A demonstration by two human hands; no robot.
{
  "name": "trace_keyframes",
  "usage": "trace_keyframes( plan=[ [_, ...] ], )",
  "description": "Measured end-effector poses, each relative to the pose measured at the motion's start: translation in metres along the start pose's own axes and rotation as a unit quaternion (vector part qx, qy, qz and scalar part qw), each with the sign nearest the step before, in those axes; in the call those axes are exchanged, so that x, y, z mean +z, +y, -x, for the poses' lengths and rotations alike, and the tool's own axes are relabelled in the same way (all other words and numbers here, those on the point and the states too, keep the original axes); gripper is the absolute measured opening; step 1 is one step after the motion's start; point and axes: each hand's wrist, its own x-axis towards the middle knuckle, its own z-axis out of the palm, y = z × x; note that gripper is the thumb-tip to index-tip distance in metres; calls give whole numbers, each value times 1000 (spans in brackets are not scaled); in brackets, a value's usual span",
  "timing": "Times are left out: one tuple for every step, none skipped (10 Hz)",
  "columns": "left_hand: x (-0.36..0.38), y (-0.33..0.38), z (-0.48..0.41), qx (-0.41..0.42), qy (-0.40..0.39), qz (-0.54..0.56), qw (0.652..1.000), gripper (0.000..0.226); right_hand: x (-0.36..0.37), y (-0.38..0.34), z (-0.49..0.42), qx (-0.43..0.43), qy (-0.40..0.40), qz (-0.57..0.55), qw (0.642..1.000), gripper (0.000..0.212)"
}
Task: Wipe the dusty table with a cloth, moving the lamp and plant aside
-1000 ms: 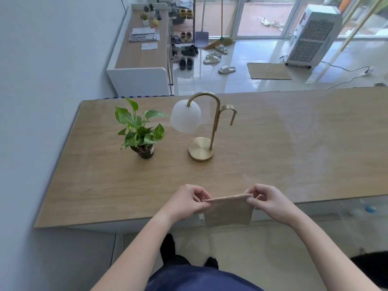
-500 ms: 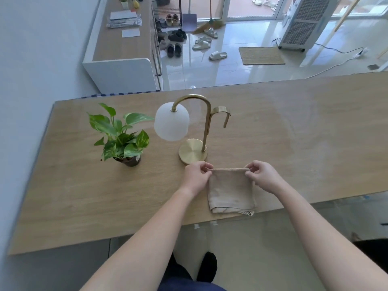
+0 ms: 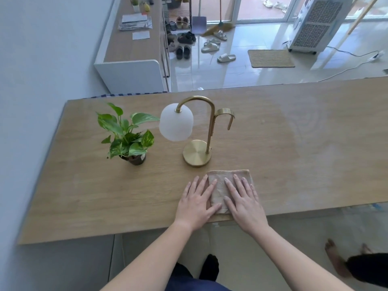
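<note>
A folded beige cloth (image 3: 222,181) lies flat on the wooden table (image 3: 294,160) near its front edge. My left hand (image 3: 197,200) rests flat on the cloth's left side with straight fingers, partly on the table. My right hand (image 3: 243,198) presses flat on the cloth's right side. Just behind the cloth stands a brass lamp (image 3: 197,152) with a white globe shade. A small potted plant (image 3: 128,137) with green leaves stands to the lamp's left.
A wall runs along the table's left end. Beyond the table's far edge are a white cabinet (image 3: 134,74), several shoes on the tiled floor and an air cooler (image 3: 315,24). Another person's foot (image 3: 333,257) shows at the lower right.
The cloth went from hanging between my pinching fingers to lying flat on the table. Both hands have let go of its corners and now lie flat on it.
</note>
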Motion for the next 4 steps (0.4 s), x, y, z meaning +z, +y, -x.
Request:
trace_keyframes(
  plan=[
    [-4, 4, -1, -12, -6, -7, 1000, 81, 1, -2, 2, 5, -6, 10, 1000, 66],
    [-11, 9, 0, -26, -15, 13, 999, 79, -5, -1, 0, 11, -20, -9, 1000, 63],
    [-22, 9, 11, -46, 26, 72, 996, 72, -21, -6, 0, 16, -38, -48, 998, 69],
    [-27, -6, 44, -45, 110, 165, 979, 48, -48, -12, 6, 29, -35, -155, 987, 67]
  ],
)
